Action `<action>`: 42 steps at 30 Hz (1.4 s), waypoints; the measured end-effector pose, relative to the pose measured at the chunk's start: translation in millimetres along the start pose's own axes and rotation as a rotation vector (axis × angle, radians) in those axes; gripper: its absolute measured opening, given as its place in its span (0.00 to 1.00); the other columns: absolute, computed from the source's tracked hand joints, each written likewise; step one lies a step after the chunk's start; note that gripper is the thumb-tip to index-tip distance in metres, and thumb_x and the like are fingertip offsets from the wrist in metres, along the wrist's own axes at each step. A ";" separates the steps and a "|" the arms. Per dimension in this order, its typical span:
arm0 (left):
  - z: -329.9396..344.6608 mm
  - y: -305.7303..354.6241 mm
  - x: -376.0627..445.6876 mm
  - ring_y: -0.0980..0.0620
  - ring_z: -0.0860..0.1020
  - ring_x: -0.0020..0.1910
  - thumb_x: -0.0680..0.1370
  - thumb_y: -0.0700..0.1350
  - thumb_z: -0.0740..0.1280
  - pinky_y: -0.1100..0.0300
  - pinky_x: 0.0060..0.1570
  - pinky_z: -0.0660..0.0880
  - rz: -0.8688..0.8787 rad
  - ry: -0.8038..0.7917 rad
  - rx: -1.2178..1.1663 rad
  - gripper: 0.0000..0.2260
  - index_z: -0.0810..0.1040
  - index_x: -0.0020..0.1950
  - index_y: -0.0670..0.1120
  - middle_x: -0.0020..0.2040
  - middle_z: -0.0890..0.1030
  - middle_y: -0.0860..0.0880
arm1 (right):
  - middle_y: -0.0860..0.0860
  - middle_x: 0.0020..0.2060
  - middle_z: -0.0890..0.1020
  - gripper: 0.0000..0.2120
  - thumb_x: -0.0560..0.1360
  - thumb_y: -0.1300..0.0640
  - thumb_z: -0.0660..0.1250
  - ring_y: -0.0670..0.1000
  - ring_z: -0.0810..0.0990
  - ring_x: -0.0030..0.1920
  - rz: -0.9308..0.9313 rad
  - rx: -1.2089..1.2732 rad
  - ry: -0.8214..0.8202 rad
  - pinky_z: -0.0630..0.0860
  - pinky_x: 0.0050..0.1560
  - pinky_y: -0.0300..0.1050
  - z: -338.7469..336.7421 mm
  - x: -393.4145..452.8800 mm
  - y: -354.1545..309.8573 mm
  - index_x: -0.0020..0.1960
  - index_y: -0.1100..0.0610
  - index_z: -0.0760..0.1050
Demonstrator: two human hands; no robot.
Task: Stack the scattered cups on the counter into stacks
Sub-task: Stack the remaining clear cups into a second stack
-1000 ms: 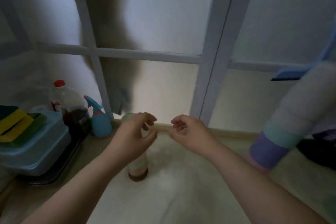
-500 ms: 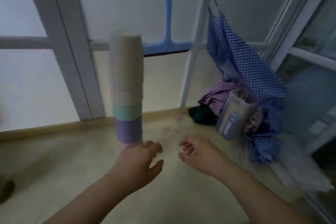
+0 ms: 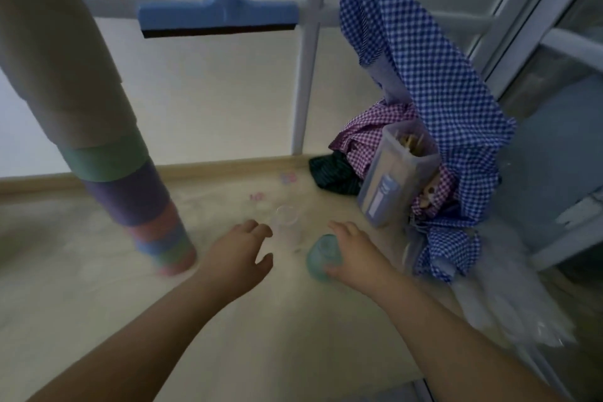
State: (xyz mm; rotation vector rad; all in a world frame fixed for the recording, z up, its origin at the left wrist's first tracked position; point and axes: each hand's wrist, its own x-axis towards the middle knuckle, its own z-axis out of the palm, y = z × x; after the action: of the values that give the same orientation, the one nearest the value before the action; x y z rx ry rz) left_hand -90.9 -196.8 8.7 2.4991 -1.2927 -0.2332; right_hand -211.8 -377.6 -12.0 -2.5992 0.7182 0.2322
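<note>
My forearms reach out over the pale table (image 3: 228,336), both hands low near its middle. My right hand (image 3: 355,254) is wrapped around a teal cup (image 3: 321,256) that lies tipped on its side, fingers over the top and thumb under the near edge. I judge it a thin plastic cup: light, a little slick, and likely to flex if squeezed, so the wall close to the rim is the stiffest place to hold. My left hand (image 3: 239,254) is open and holds nothing, fingers spread and pointing forward.

Just beyond my left fingertips stands a clear cup (image 3: 287,220), upright and faint against the table; it is blurred, so I cannot tell whether it is one cup or two nested. It should be just as light and easy to knock over, best taken around the body from the side. That makes two loose cups that I can count: one teal, one clear.

To the left rises one tall stack (image 3: 107,157), leaning in this wide view, with pink, blue and green bands at the bottom, then purple, green and beige above. Its cups blur together too much to count, and a column that tall will probably wobble if bumped.

Further right, a clear container (image 3: 394,183) leans among checked cloths (image 3: 434,75), one blue and one purple. At the back, one blue squeegee (image 3: 218,15) hangs against the window frame.
</note>
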 end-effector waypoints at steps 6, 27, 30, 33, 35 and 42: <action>18.0 -11.0 11.8 0.49 0.73 0.60 0.76 0.50 0.62 0.54 0.56 0.74 -0.087 -0.018 -0.040 0.19 0.68 0.65 0.49 0.63 0.73 0.49 | 0.58 0.64 0.66 0.34 0.68 0.54 0.70 0.60 0.71 0.61 0.033 0.052 -0.080 0.70 0.61 0.49 24.0 26.6 5.4 0.69 0.56 0.58; 61.2 14.4 117.5 0.41 0.70 0.60 0.72 0.48 0.69 0.51 0.58 0.70 -0.169 -0.285 0.039 0.29 0.60 0.67 0.43 0.64 0.68 0.40 | 0.50 0.61 0.69 0.30 0.68 0.50 0.71 0.51 0.72 0.58 -0.055 0.146 0.054 0.67 0.49 0.41 -32.9 -2.6 22.8 0.65 0.48 0.61; 57.8 15.1 112.8 0.41 0.71 0.60 0.71 0.46 0.70 0.53 0.55 0.71 -0.219 -0.251 -0.008 0.29 0.59 0.66 0.40 0.63 0.69 0.40 | 0.50 0.62 0.69 0.31 0.68 0.49 0.71 0.51 0.71 0.59 -0.044 0.150 0.053 0.66 0.50 0.40 -29.6 -5.0 23.7 0.66 0.48 0.61; 47.7 13.9 97.0 0.43 0.72 0.58 0.70 0.46 0.72 0.57 0.51 0.69 -0.249 -0.209 -0.087 0.28 0.62 0.62 0.40 0.61 0.70 0.41 | 0.50 0.62 0.69 0.31 0.68 0.49 0.71 0.51 0.71 0.60 -0.054 0.155 0.049 0.67 0.52 0.40 -30.5 -5.2 18.0 0.66 0.48 0.60; 40.1 10.5 77.9 0.45 0.72 0.57 0.68 0.46 0.74 0.59 0.49 0.67 -0.242 -0.172 -0.143 0.27 0.64 0.61 0.42 0.60 0.71 0.43 | 0.49 0.62 0.69 0.31 0.68 0.49 0.71 0.51 0.71 0.60 -0.075 0.150 0.049 0.68 0.52 0.40 -33.5 -5.3 9.4 0.66 0.47 0.60; -22.4 -21.6 -14.0 0.49 0.74 0.56 0.64 0.51 0.75 0.58 0.54 0.73 -0.185 -0.197 -0.185 0.31 0.66 0.63 0.52 0.61 0.74 0.50 | 0.45 0.61 0.69 0.29 0.66 0.45 0.72 0.47 0.71 0.56 -0.276 0.090 -0.111 0.71 0.53 0.42 -38.6 -5.5 -72.3 0.62 0.43 0.61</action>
State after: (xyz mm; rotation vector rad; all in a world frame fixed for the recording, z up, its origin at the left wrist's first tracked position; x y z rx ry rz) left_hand -76.1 -169.2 22.0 2.4840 -1.0524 -0.6267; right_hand -177.1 -336.6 50.1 -2.5397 0.3188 0.2505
